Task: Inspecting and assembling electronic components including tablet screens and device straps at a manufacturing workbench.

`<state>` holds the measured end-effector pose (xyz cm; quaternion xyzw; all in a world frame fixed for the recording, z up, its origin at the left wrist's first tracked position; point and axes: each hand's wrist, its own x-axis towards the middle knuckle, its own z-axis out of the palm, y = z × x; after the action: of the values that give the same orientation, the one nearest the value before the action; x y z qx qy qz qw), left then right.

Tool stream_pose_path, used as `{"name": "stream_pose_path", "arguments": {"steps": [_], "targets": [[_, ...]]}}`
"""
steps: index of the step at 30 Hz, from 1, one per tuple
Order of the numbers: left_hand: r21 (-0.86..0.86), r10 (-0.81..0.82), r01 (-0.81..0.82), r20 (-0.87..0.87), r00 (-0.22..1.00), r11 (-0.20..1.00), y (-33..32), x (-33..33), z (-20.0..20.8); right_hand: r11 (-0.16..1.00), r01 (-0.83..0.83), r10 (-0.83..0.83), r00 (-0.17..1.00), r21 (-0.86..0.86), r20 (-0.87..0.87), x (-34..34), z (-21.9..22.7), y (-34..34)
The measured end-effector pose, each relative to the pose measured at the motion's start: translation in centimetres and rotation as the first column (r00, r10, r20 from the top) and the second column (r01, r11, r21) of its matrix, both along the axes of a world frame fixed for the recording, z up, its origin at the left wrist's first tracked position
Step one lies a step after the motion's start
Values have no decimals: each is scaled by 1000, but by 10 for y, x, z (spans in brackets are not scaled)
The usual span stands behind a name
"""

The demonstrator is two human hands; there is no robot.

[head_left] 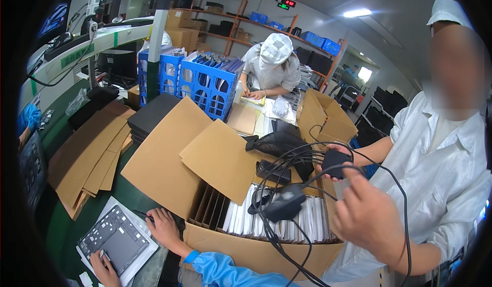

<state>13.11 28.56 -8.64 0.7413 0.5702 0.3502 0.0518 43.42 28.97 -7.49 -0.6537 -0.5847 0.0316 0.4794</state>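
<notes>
1. The left hand [104,270] is low down, coming in from the bottom edge. We see mostly its back, and its fingers are bent. I can't tell how tightly they close.
2. The left arm is out of sight.
3. The right hand [165,229] is a bit higher up and well apart from the left one. Its back faces up, and its fingers curl in a pinch, pointing up and left.
4. The right wrist [180,247] is bare.
5. The right forearm [220,267] slants in from the bottom, inside a light blue sleeve.
</notes>
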Motion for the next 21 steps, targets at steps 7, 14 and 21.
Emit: {"name": "stream_pose_path", "arguments": {"steps": [7,14,21], "targets": [[-55,-3,5,22,1000,998,-5,8,13,1000,6,-6,1000,-19,11,0,0,-1],[26,-2,3,-68,998,1000,-1,2,3,1000,1,-2,1000,-24,-13,1,-2,0],[-66,18,-20,-37,999,998,-2,5,8,1000,15,-15,1000,-4,0,2,-3,0]]}}
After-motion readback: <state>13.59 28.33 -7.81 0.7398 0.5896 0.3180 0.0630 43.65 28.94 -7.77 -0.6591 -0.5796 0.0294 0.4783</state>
